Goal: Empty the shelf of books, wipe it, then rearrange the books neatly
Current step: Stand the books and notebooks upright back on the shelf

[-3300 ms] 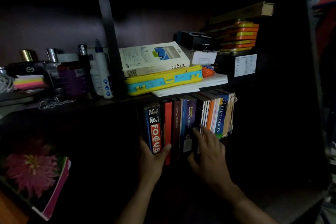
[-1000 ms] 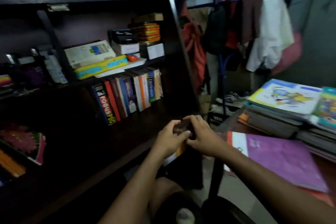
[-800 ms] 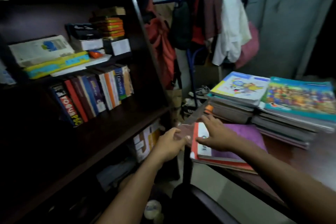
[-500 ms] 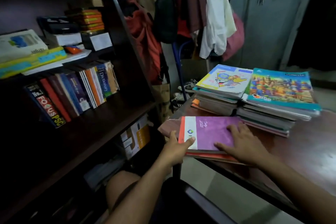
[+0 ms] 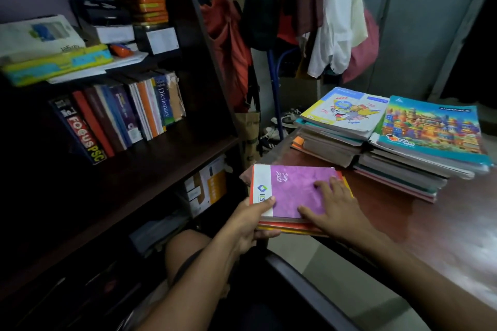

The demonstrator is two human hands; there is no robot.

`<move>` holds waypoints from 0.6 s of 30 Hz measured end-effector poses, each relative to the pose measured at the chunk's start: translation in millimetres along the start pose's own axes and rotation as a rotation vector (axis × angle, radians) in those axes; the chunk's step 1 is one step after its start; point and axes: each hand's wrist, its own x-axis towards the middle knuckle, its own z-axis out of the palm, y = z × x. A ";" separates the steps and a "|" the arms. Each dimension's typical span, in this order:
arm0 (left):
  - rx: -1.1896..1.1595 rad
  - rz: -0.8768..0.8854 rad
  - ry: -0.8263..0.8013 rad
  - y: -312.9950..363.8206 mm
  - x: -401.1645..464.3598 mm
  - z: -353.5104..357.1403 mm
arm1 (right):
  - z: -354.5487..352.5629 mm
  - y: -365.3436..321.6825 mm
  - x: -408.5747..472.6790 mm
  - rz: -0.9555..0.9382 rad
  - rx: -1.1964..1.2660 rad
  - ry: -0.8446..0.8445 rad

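Observation:
A small stack of books topped by a purple diary [image 5: 297, 187] lies at the near corner of the brown table [image 5: 419, 226]. My left hand [image 5: 251, 220] grips the stack's near left edge, thumb on the cover and fingers underneath. My right hand [image 5: 336, 209] lies flat on the purple cover, fingers spread. On the dark shelf [image 5: 150, 169] at left a row of upright books [image 5: 121, 113] leans left, from a "Focus PSC" volume to a Dictionary. Most of that shelf board is bare.
Two taller piles of notebooks [image 5: 390, 137] stand further back on the table. The upper shelf holds boxes and a yellow-blue case [image 5: 56, 64]. Clothes [image 5: 317, 16] hang on a blue rack behind. A dark chair arm [image 5: 301, 285] crosses below the table's edge.
I have turned from the shelf to the table. My left hand has closed on the stack's edge, and my right hand has shifted slightly left on the purple cover.

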 end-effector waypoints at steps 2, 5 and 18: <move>-0.015 0.064 0.059 2.8 -9.5 -14.9 | 2.3 -13.5 4.3 -0.070 0.069 -0.019; -0.053 0.174 0.178 10.6 -25.6 -47.6 | 5.8 -47.4 17.1 -0.192 0.156 -0.053; -0.575 0.534 0.859 30.0 -90.9 -228.6 | 52.2 -331.5 30.5 -0.859 0.020 -0.103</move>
